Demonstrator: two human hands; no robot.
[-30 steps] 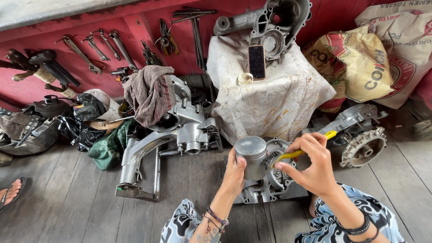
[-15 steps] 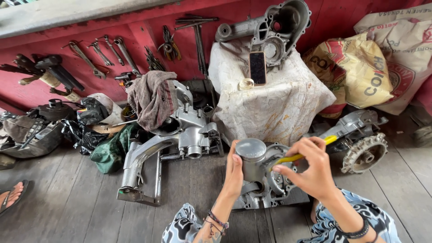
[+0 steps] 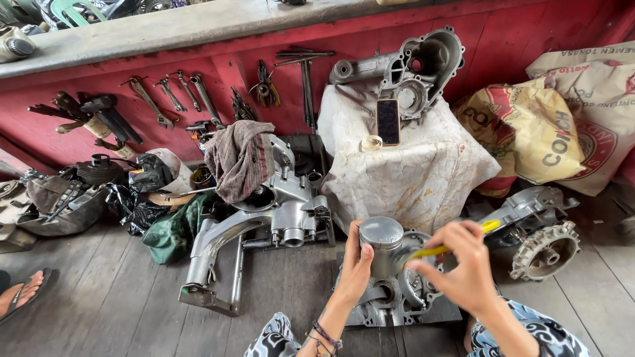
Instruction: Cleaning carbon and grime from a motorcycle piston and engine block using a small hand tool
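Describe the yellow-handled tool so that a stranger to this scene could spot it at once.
Start at the white cloth-draped block by the red wall; below it, on the wooden floor, lies a grey engine casing. Over the casing the right hand grips a slim tool. Its bright yellow handle stands out amid grey metal.

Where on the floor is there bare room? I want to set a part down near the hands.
Bare planks lie left of the grey swing-arm casing, toward the sandalled foot. Crowded: around the piston between the left hand and right hand.
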